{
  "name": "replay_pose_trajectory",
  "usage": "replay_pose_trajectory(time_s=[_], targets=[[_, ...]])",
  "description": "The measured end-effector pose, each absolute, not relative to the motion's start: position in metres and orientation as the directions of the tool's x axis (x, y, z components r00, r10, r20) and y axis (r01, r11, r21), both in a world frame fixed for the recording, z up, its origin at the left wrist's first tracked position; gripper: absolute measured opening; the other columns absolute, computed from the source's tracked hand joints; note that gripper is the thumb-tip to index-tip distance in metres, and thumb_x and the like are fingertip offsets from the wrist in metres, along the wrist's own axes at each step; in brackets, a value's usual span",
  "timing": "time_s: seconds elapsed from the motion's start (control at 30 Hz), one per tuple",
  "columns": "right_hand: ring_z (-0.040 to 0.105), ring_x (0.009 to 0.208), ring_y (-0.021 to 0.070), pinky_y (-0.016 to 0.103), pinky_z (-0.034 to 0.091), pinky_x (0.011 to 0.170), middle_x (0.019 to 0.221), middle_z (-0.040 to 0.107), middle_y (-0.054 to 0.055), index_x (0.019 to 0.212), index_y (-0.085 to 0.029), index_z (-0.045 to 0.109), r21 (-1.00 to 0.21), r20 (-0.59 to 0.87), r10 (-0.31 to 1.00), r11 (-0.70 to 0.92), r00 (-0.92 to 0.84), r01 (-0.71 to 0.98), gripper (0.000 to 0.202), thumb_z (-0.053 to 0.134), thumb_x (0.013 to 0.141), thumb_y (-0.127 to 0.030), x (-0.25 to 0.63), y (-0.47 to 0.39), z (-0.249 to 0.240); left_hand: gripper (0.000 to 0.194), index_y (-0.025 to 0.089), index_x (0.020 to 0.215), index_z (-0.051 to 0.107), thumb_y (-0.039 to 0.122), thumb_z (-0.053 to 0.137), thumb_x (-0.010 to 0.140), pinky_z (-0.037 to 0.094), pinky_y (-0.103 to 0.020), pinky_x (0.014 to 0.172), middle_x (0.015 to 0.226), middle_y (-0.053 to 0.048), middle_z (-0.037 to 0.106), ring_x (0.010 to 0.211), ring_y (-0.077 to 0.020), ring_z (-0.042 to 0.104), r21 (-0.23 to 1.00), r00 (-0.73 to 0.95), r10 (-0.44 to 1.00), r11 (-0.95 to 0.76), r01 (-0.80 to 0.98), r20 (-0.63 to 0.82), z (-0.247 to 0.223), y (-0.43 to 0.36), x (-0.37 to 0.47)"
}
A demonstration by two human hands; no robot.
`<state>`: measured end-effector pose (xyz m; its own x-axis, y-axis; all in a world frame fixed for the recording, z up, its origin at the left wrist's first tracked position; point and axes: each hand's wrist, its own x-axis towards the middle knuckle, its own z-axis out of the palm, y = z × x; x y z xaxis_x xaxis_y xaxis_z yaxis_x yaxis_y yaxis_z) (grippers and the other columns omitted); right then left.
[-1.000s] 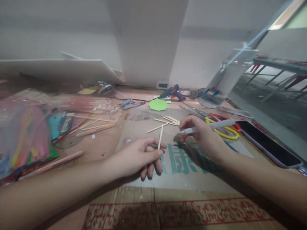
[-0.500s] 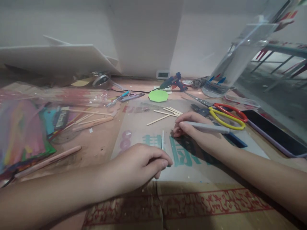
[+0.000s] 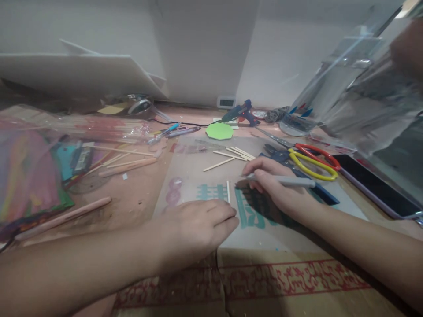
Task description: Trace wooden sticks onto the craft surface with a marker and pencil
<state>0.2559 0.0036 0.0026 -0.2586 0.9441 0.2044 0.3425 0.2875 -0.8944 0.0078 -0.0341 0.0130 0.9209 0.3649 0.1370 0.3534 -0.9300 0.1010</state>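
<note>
My left hand [image 3: 208,222] rests low over the pale sheet [image 3: 194,165], thumb and fingers pressed together at the near end of a thin wooden stick [image 3: 228,192]. That stick points away from me, between green painted shapes on the sheet. In my right hand [image 3: 264,176] is a grey pen [image 3: 287,180], its tip pointing left, above the sheet and clear of the stick. Beyond the hands lie several loose sticks [image 3: 240,153]. Green markings [image 3: 253,215] lie partly in the right hand's shadow.
Scissors [image 3: 313,163] and a phone [image 3: 373,185] lie at right. Behind are a green octagon [image 3: 219,130], a glue gun [image 3: 243,113] and a clear container [image 3: 300,119]. Plastic-wrapped sticks [image 3: 109,127] and a craft knife-like rod [image 3: 66,218] are at left.
My left hand's fingertips have closed together at the stick, which has shifted slightly right. The pen's tip now shows at my right fingers. A blurred hand and clear plastic have appeared at far right.
</note>
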Motion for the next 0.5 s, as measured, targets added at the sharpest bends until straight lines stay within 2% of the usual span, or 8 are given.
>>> replay_pose_trajectory(time_s=[0.07, 0.23, 0.4, 0.5], targets=[[0.051, 0.059, 0.0132, 0.025, 0.041, 0.052, 0.069, 0.058, -0.003, 0.093, -0.025, 0.060, -0.898, 0.191, 0.940, 0.284, -0.284, 0.335, 0.005, 0.064, 0.094, -0.028, 0.254, 0.003, 0.006, 0.035, 0.012, 0.125, 0.064, 0.009, 0.038, 0.101, 0.055, -0.033, 0.096, 0.130, -0.013, 0.069, 0.115, -0.0249, 0.067, 0.124, 0.922, 0.355, -0.933, 0.339, 0.151, 0.011, -0.032, 0.007], [0.058, 0.064, 0.0140, 0.026, 0.047, 0.056, 0.077, 0.065, 0.000, 0.086, -0.024, 0.061, -0.905, 0.151, 0.931, 0.265, -0.333, 0.331, 0.014, 0.075, 0.084, -0.027, 0.248, 0.005, 0.016, 0.038, 0.013, 0.128, 0.064, 0.008, 0.038, 0.101, 0.054, -0.036, 0.099, 0.134, -0.013, 0.069, 0.119, -0.0261, 0.067, 0.177, 0.910, 0.369, -0.924, 0.338, 0.188, 0.008, -0.031, 0.004], [0.064, 0.060, 0.0163, 0.027, 0.049, 0.055, 0.067, 0.070, 0.001, 0.078, -0.023, 0.059, -0.898, 0.119, 0.959, 0.215, -0.258, 0.384, 0.018, 0.075, 0.083, -0.029, 0.247, 0.011, 0.017, 0.037, 0.016, 0.127, 0.066, 0.009, 0.040, 0.102, 0.051, -0.038, 0.105, 0.132, -0.013, 0.070, 0.120, -0.0249, 0.067, 0.215, 0.887, 0.379, -0.920, 0.328, 0.265, 0.004, -0.031, 0.004], [0.065, 0.057, 0.0171, 0.027, 0.048, 0.053, 0.064, 0.070, 0.001, 0.076, -0.022, 0.059, -0.876, 0.104, 0.963, 0.207, -0.249, 0.436, 0.018, 0.073, 0.084, -0.029, 0.247, 0.013, 0.016, 0.037, 0.015, 0.123, 0.068, 0.009, 0.038, 0.103, 0.053, -0.040, 0.103, 0.128, -0.014, 0.073, 0.116, -0.0247, 0.068, 0.198, 0.884, 0.373, -0.924, 0.327, 0.282, 0.005, -0.032, 0.005]])
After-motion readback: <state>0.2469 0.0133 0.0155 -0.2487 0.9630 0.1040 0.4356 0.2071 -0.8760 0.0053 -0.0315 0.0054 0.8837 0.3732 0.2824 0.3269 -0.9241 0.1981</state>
